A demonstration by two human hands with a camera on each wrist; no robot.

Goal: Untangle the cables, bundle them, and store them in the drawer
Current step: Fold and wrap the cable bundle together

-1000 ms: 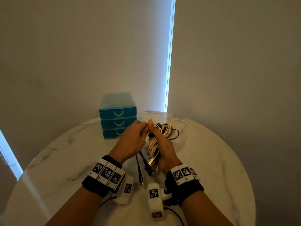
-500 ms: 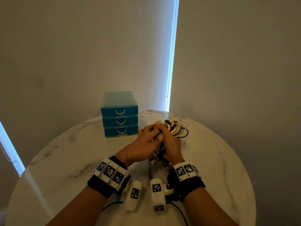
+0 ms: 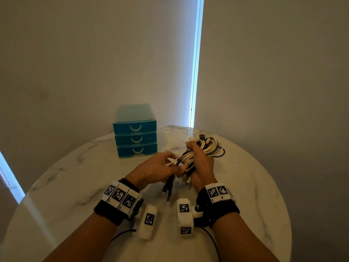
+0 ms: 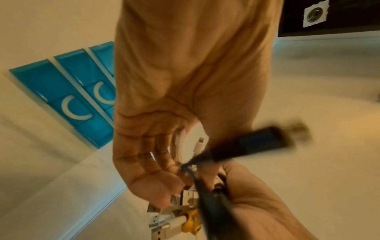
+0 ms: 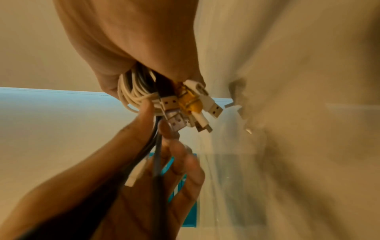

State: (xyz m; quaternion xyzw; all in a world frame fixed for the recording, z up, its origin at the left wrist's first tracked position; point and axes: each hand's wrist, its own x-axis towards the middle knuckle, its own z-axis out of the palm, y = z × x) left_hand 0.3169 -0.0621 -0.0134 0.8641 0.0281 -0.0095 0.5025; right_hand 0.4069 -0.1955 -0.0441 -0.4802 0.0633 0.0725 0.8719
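A coil of white and black cables (image 3: 207, 146) is held above the marble table (image 3: 75, 186), with my right hand (image 3: 203, 163) wrapped around its middle. The right wrist view shows that grip (image 5: 133, 40) squeezing the white loops (image 5: 131, 92) and a cluster of USB plugs (image 5: 185, 110). My left hand (image 3: 160, 167) sits just left of the coil. Its thumb (image 5: 144, 116) and index finger pinch the loose black cables (image 5: 156, 154), whose ends (image 3: 168, 188) dangle toward me. A blurred black plug (image 4: 257, 142) swings in front of the left palm (image 4: 154, 154).
A teal unit of three drawers (image 3: 135, 138), all closed, stands at the table's back, left of the hands. Curtains and a bright window slit rise behind the round table. Wrist cameras (image 3: 148, 221) hang under both forearms.
My left hand has drawn back from over the coil toward me, and the black cable ends hang below it again. The right hand keeps its hold and has shifted slightly right.
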